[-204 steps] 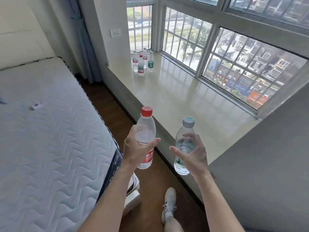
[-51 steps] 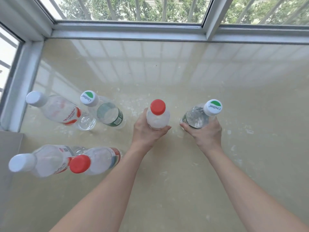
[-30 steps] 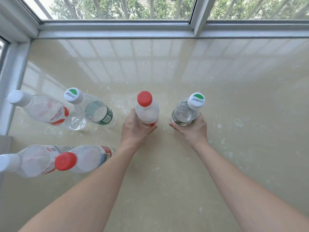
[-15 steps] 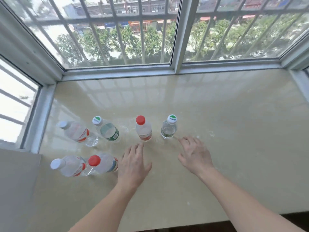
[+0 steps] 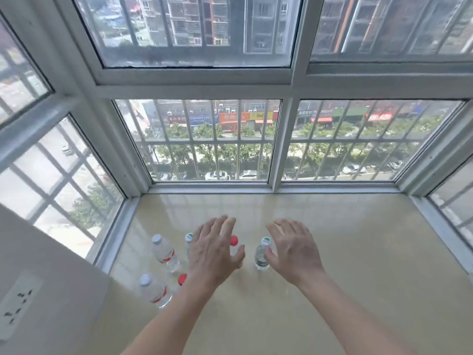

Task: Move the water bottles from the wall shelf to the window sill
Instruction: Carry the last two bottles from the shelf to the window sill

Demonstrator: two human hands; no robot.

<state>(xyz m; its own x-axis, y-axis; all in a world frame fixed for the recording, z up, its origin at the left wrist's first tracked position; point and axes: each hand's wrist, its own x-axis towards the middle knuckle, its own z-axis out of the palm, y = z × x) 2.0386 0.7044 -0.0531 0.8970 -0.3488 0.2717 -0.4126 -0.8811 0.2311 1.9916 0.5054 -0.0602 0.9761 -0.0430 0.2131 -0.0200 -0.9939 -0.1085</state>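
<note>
Several clear water bottles stand upright on the beige window sill (image 5: pixel 345 252) near its left corner. My left hand (image 5: pixel 213 251) hovers above them with fingers spread and holds nothing; it hides most of a red-capped bottle (image 5: pixel 233 240) and a green-capped bottle (image 5: pixel 189 238). My right hand (image 5: pixel 294 249) is also spread and empty, just right of another green-capped bottle (image 5: pixel 261 256). To the left stand two white-capped bottles (image 5: pixel 163 252) (image 5: pixel 153 290), and a second red cap (image 5: pixel 182 278) peeks out beside my left forearm.
Barred windows (image 5: pixel 204 139) enclose the sill at the back and on both sides. A white wall with a power socket (image 5: pixel 18 301) stands at the lower left. The sill stretches bare to the right of the bottles.
Both hands let go of the red-capped and green-capped bottles, which now stand on the sill. The hands lifted and opened. My view pulled back and tilted up toward the window.
</note>
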